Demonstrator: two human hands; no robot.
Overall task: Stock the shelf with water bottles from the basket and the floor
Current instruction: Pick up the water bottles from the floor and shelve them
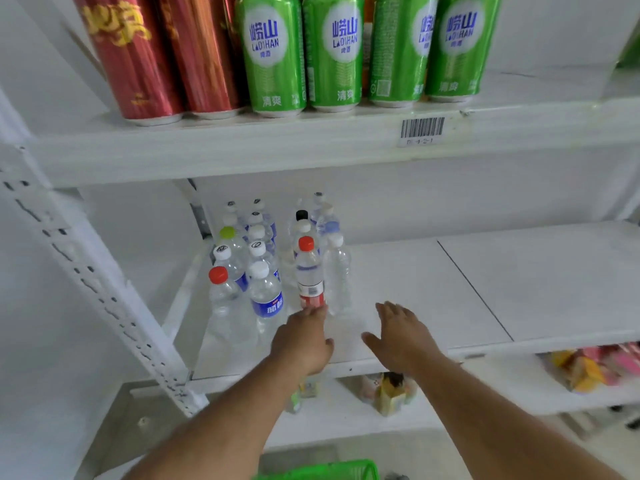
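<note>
Left fingers point(317, 311) at red-capped bottle point(309, 275) base.
My left hand point(301, 344) touches it, grip unclear; right hand point(401, 332), at 3 o'clock, released above the shelf point(450, 289).

One head view, close to the shelf point(450, 289).
My camera looks forward and slightly down into the middle shelf, cans point(332, 53) above, basket point(322, 471) at the bottom edge.

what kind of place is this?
Likely a small shop or a mock-up of one: white shelving with a barcode tag, rows of drink cans, water bottles, and a green basket below.
</note>
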